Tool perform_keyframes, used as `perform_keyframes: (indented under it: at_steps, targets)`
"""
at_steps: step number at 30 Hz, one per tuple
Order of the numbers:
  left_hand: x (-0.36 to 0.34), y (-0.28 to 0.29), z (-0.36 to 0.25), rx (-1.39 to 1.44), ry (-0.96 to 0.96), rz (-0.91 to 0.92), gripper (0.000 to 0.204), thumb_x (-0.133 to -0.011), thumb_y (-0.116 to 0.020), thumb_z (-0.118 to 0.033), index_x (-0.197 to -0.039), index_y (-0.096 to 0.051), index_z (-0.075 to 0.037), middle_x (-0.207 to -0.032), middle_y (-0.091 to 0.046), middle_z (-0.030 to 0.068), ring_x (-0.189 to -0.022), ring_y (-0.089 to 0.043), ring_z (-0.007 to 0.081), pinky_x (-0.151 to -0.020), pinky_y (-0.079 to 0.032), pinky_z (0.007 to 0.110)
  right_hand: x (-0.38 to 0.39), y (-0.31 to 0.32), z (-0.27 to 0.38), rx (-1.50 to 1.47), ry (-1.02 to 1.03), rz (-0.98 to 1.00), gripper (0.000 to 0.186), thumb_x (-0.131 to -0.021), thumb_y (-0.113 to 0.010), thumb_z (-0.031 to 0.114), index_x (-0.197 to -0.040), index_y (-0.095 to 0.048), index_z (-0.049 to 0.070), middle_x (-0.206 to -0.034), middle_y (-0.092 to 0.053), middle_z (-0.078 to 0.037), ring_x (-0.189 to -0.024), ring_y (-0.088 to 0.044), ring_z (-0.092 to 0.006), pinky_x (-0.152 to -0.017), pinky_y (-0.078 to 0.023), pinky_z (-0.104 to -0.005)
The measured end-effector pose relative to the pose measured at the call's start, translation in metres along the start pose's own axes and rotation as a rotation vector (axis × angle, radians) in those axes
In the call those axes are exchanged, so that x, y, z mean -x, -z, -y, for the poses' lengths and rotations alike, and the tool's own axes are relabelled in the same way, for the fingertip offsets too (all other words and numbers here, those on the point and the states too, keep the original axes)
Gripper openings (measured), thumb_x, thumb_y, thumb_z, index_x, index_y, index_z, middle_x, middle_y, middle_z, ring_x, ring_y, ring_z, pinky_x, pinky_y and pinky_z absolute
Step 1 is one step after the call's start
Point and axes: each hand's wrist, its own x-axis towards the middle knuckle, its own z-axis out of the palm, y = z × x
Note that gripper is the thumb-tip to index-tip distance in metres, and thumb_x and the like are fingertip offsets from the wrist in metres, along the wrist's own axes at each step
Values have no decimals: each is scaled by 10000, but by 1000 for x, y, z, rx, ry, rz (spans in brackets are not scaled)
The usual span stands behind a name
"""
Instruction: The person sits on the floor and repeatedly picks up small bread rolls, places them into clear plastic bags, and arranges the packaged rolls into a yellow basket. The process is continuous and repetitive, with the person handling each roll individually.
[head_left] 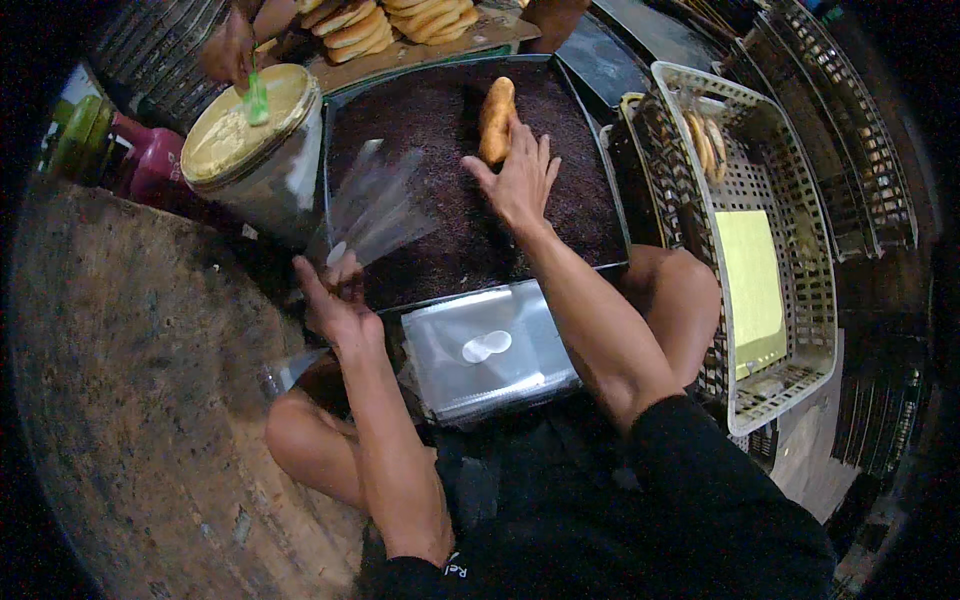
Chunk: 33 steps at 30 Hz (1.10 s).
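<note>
- Perhaps denting bun by overpressing with spread fingers of right hand.
- Possibly dropping clear bag by loosening apparent pinch of left hand.

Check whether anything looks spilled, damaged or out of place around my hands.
Nothing looks clearly spilled, and the bun at your right hand shows no visible damage. One mildly odd thing: what looks like loose clear plastic by your left knee, apart from the stack of clear bags in front of you.
</note>
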Motion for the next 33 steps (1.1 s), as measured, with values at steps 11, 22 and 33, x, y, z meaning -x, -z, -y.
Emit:
perform_keyframes:
  at_steps: [11,22,33]
  targets:
    - [-26,24,16,11,-74,290,625,-963,-524,-554,-1257,-477,-5,-1097,-618,132,-975,-655,252,-843,-584,406,-26,101,-10,272,139,610,533,-811,-716,381,-1203,-589,43,-965,-699,-236,-930,-679,-395,-820,-529,-488]
    - [4,-1,7,-196,-236,387,787,-986,-405,-591,-1410,-295,64,-1352,-473,244,-1211,-544,335,-936,-550,518,-4,264,-20,-722,-219,627,662,-834,-623,144,-1447,-391,51,-1270,-557,-133,-1158,-549,-220,-1011,-418,-331]
    - [109,-30,18,-62,48,837,647,-1007,-485,-441,-1513,-230,-129,-1366,-517,159,-1177,-592,349,-904,-566,478,21,232,24,-746,-219,769,721,-874,-736,237,-1445,-363,2,-1042,-658,-143,-970,-613,-159,-870,-479,-300]
